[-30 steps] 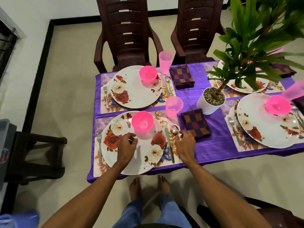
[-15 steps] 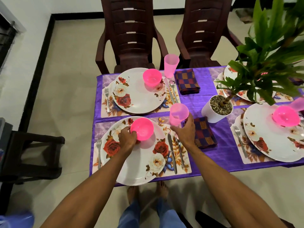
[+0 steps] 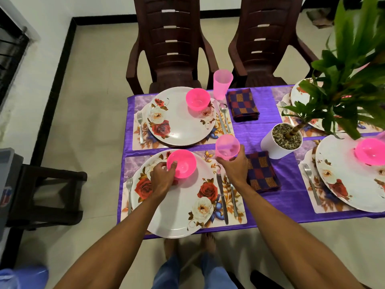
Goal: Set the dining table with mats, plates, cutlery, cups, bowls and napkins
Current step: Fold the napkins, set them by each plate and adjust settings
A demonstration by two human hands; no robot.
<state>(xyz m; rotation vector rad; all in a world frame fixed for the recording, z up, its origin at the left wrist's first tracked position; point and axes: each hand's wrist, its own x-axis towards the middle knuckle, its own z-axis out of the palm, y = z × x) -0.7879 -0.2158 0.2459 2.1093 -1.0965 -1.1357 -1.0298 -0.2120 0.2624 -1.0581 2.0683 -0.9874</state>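
Note:
My left hand (image 3: 163, 178) grips the near rim of a pink bowl (image 3: 183, 166) that sits on the near floral plate (image 3: 177, 203). My right hand (image 3: 235, 167) holds a pink cup (image 3: 227, 147) just beyond the knife (image 3: 222, 199) and spoon (image 3: 233, 195). A fork (image 3: 129, 189) lies left of the plate on a floral mat (image 3: 237, 215). A checked napkin (image 3: 261, 171) lies right of my right hand. The far setting has a plate (image 3: 179, 124), a bowl (image 3: 198, 99), a cup (image 3: 222, 83) and a napkin (image 3: 242, 104).
A potted plant in a white pot (image 3: 279, 142) stands mid-table on the purple cloth (image 3: 287, 199). More plates (image 3: 350, 178) with a pink bowl (image 3: 369, 151) lie at right. Two brown chairs (image 3: 170, 44) stand beyond; a dark stool (image 3: 48, 195) is at left.
Both hands rose from the near edge of the setting: the left took hold of the pink bowl, the right took hold of the pink cup. The view shifted slightly.

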